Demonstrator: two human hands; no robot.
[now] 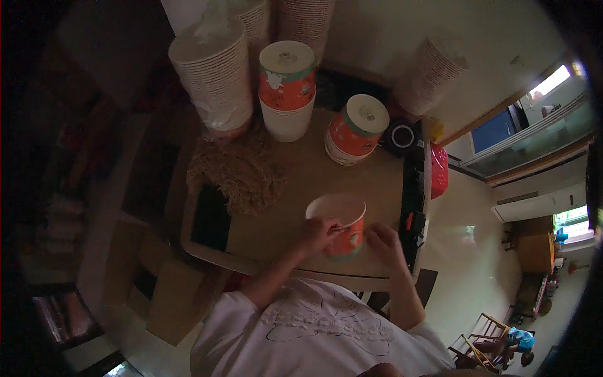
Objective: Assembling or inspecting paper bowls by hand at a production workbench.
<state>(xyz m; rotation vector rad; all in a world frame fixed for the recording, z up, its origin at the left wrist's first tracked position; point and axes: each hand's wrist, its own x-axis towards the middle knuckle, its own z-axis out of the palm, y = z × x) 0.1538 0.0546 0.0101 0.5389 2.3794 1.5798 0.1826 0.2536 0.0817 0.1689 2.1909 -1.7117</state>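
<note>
An orange paper tub [352, 239] with a white inside and a green band at its base stands upright near the table's front edge. My left hand [321, 234] is closed at the tub's left side, its fingers against the wall below the rim. Just right of the tub is my right hand [384, 242], its fingers curled together; anything small between them is too dim to make out. To the left on the table lies a loose heap of tan, straw-like strands [242, 169].
Behind the tub stand a taller upturned stack of tubs [287, 91] and a shorter one [357, 132]. Tall plastic-wrapped stacks of white tubs [210, 75] line the back. A dark round object [401, 136] and a red basket [439, 169] are at right. A person [518, 339] sits far off.
</note>
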